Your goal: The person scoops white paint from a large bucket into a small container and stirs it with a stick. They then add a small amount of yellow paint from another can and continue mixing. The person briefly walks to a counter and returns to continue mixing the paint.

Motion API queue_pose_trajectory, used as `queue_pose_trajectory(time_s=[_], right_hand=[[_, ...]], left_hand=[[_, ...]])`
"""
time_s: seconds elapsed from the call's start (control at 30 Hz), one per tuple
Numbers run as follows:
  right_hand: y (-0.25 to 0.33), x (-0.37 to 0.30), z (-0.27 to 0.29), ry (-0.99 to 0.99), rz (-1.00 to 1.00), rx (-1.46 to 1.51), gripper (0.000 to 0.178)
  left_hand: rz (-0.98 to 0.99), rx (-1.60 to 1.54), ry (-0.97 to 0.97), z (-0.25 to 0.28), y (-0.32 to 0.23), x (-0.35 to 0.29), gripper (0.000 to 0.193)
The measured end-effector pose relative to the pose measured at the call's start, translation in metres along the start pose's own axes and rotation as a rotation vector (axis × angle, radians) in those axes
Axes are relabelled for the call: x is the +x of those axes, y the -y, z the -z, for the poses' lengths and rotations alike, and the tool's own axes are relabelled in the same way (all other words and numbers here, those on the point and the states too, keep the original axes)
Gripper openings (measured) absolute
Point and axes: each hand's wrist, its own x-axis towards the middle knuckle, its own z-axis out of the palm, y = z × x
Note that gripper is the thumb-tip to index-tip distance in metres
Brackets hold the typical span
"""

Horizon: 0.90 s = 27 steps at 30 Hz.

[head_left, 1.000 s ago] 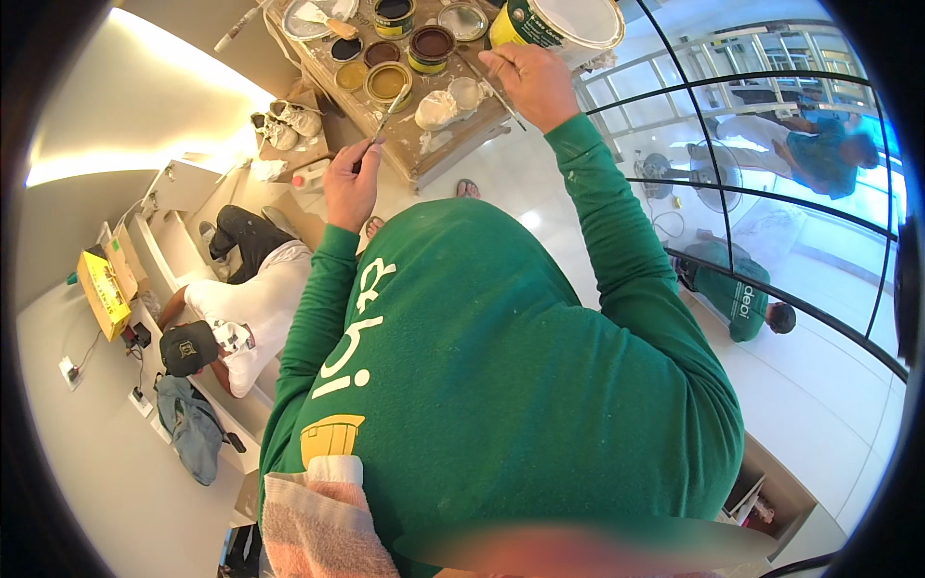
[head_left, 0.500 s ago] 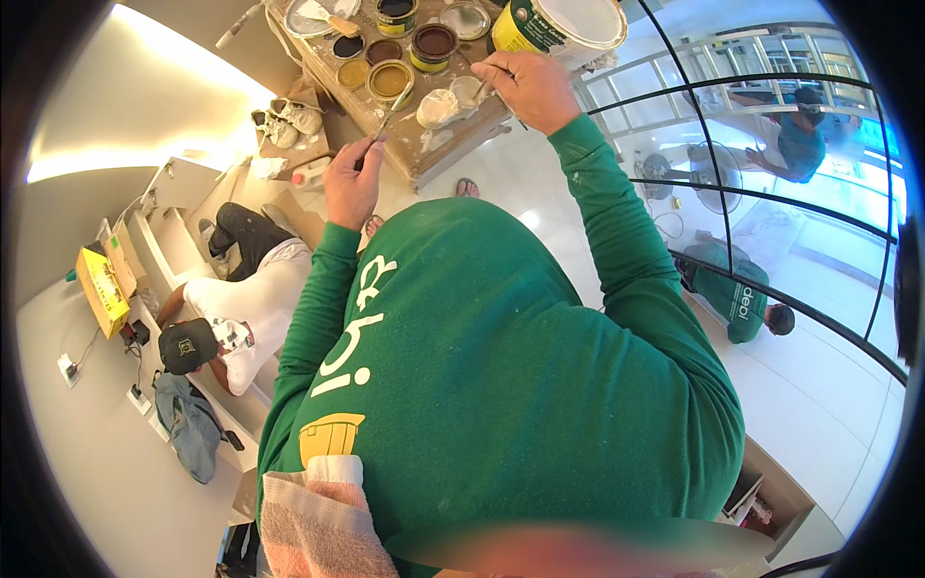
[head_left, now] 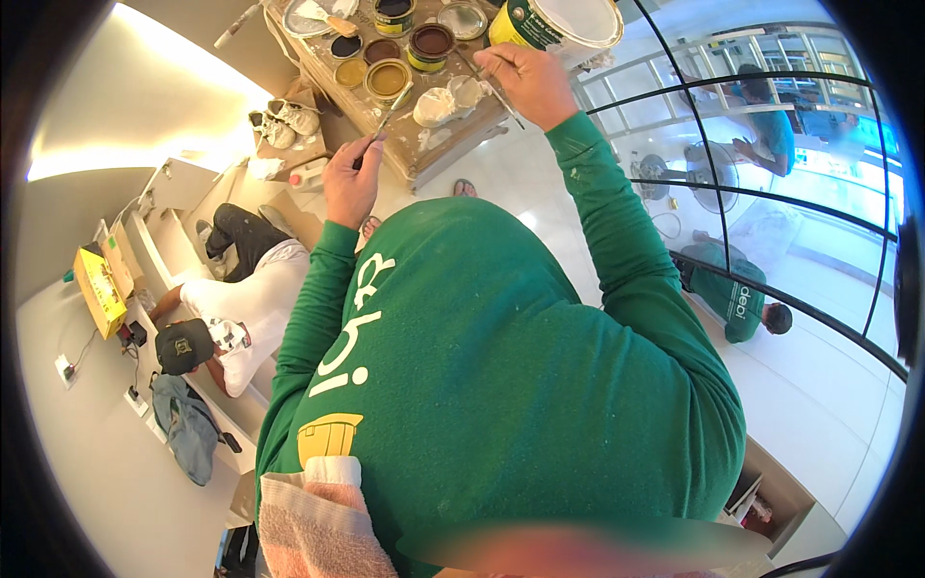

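Note:
My left hand (head_left: 352,181) is closed around a slender brush-like tool (head_left: 393,113), its tip beside an open can of ochre paint (head_left: 388,81). In my right hand (head_left: 528,85) a thin dark stick (head_left: 503,100) is pinched, slanting over the table's edge. Between the hands a white lump of paste (head_left: 435,108) sits on the table next to a small clear cup (head_left: 466,91). Behind these stand an open can of red-brown paint (head_left: 431,44) and a can of dark paint (head_left: 394,13). A large white-rimmed bucket (head_left: 525,27) is just beyond my right hand.
The wooden table (head_left: 424,159) also bears small paint lids and a round metal lid (head_left: 462,19). On the left a person in a white shirt (head_left: 246,299) lies near open drawers. Shoes (head_left: 289,120) rest on a box. Dark-framed glass panels (head_left: 718,154) stand at the right.
The right hand has turned slightly, and the stick it holds now shows at full length, pointing down to the right. The left hand's tool has barely moved.

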Motion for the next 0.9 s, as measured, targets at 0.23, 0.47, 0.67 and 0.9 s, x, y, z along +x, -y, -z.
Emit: queue_pose_trajectory(time_s=[0.23,0.47,0.67,0.9], right_hand=[[0.001,-0.002,0.0,-0.017,-0.04,0.169,0.033],[-0.002,-0.006,-0.002,0.045,-0.057,0.072,0.033],[-0.002,-0.009,0.0,0.013,0.008,0.025,0.033],[-0.004,-0.006,-0.003,0.018,-0.023,0.05,0.032]], left_hand=[[-0.044,0.045,0.051,-0.019,-0.007,0.007,0.028],[0.025,0.04,0.173,-0.042,-0.023,0.024,0.034],[-0.077,0.06,0.107,-0.047,-0.024,0.03,0.036],[-0.045,0.066,0.12,-0.049,-0.02,0.024,0.037]])
